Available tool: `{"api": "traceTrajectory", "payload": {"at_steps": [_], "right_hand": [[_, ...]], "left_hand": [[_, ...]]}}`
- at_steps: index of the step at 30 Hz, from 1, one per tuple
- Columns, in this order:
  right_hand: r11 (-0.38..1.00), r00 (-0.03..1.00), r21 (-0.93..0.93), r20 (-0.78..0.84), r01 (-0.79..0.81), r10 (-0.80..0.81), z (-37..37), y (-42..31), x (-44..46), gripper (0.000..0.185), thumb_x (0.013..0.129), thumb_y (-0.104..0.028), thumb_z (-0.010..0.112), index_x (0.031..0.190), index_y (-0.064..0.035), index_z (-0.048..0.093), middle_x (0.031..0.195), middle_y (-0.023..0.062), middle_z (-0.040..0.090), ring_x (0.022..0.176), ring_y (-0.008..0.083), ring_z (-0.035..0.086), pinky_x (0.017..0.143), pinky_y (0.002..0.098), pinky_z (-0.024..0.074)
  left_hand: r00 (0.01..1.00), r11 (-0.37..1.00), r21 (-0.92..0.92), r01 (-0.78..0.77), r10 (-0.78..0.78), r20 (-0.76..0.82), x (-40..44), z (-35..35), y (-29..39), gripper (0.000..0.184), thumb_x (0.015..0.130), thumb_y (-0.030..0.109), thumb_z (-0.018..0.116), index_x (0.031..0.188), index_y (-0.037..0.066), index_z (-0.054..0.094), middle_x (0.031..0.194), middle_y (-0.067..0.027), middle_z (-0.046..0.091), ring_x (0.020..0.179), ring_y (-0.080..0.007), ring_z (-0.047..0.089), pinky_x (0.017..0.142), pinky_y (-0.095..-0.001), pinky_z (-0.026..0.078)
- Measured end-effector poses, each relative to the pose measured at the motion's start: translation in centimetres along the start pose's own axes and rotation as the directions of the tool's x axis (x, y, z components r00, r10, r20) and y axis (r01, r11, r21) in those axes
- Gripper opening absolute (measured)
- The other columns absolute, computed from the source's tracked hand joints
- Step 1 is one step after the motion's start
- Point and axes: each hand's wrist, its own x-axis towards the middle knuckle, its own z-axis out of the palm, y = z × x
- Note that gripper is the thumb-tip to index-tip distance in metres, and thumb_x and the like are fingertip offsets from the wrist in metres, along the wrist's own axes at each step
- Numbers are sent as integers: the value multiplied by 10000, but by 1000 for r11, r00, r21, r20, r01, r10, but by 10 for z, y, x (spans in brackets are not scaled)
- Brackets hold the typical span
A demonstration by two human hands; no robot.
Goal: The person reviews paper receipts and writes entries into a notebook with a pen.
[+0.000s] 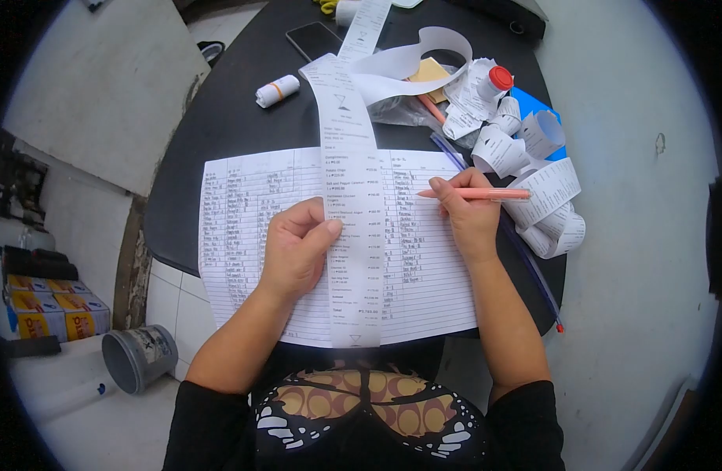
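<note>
An open lined notebook [432, 290] with handwritten columns lies on the black table. Down its middle runs a long printed receipt strip [349, 184], whose upper part stretches towards the far side of the table. My left hand [302, 247] is closed on the strip's left edge, thumb on top, over the left page. Above the right page, my right hand [467, 212] holds a pink pen [483, 193] between thumb and fingers, its tip pointing left.
Curled receipts [553, 192], a red-capped container [500, 78] and a blue-purple rod [531, 271] lie at the right. Farther back are a phone [314, 41] and a banded paper roll [277, 92]. A grey bucket [140, 359] stands on the floor at left.
</note>
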Motion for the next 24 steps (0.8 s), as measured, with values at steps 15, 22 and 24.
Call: {"api": "traceTrajectory", "payload": {"at_steps": [15,22,24], "right_hand": [[999,997,46,78,24,-28,-5,1,-6,262,780,-23,606,586,-52,432,553,6,468,553,108,595,490,231,429],[999,995,38,91,24,-27,1,2,-11,274,758,-25,603,560,-51,416,547,16,465,509,100,514,493,254,430],[998,996,-8,72,55,-54,0,9,-9,268,754,-27,599,560,-47,415,543,21,461,504,104,514,490,262,436]], "left_hand": [[1000,1000,24,-7,7,0,0,1,0,73,861,19,564,806,5,608,917,-114,660,820,-131,607,786,-278,481],[1000,1000,25,10,-9,-27,0,3,0,71,857,15,567,790,-1,585,903,-108,657,815,-132,607,784,-282,487],[998,999,30,29,-28,-49,0,3,0,66,855,12,562,795,-2,585,904,-110,657,816,-135,608,784,-282,489]]}}
